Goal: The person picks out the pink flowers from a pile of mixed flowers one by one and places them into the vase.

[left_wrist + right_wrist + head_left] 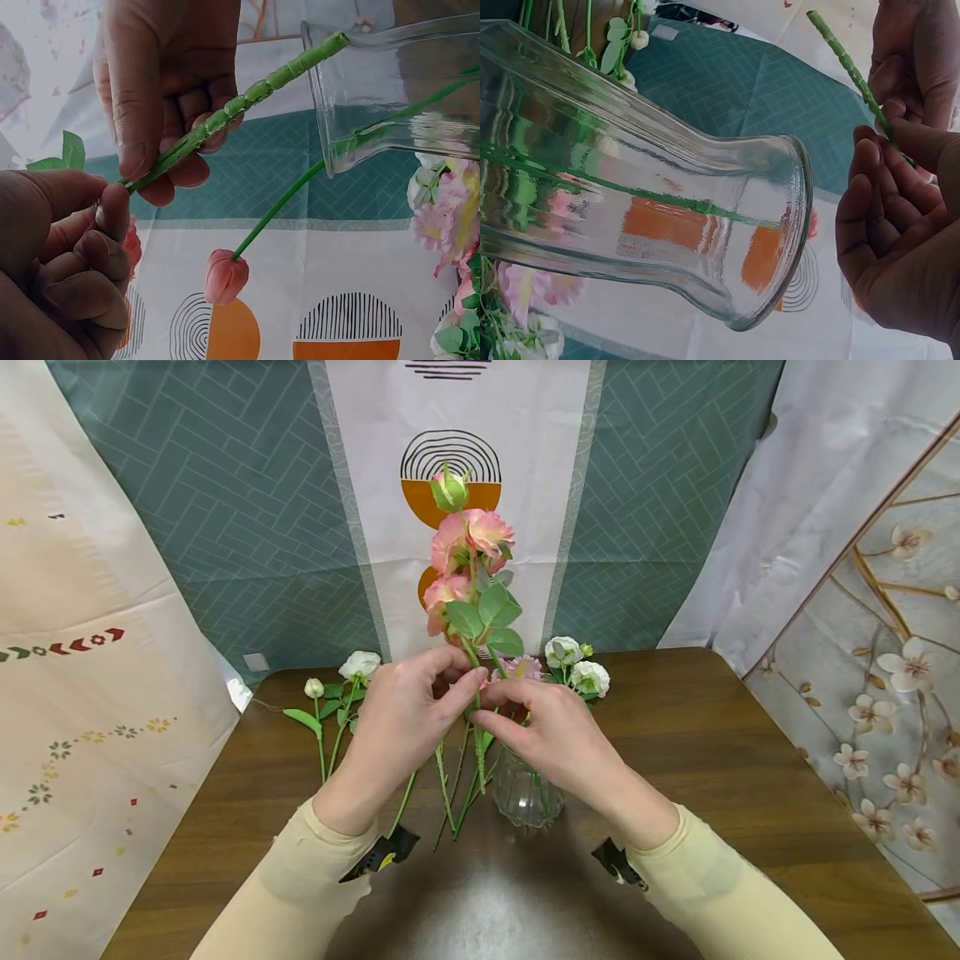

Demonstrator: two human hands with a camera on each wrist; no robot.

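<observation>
An artificial flower stem with frilled pink blooms (468, 547), a green bud on top and green leaves is held upright between both hands. My left hand (408, 718) pinches it just below the leaves with thumb and fingers. Close beside it, my right hand (551, 727) also pinches the stem. Its thick, ridged lower end (262, 86) sticks out past the fingers, near the vase's mouth in the left wrist view. The clear glass vase (528, 797) stands below the right hand. A pink tulip (226, 277) has its green stem inside the vase.
White flowers (360, 664) on green stems lie on the left of the brown wooden table (720, 760). More white blooms (588, 678) and a pale pink flower (525, 667) lie behind the vase. Patterned cloth (225, 510) hangs behind the table.
</observation>
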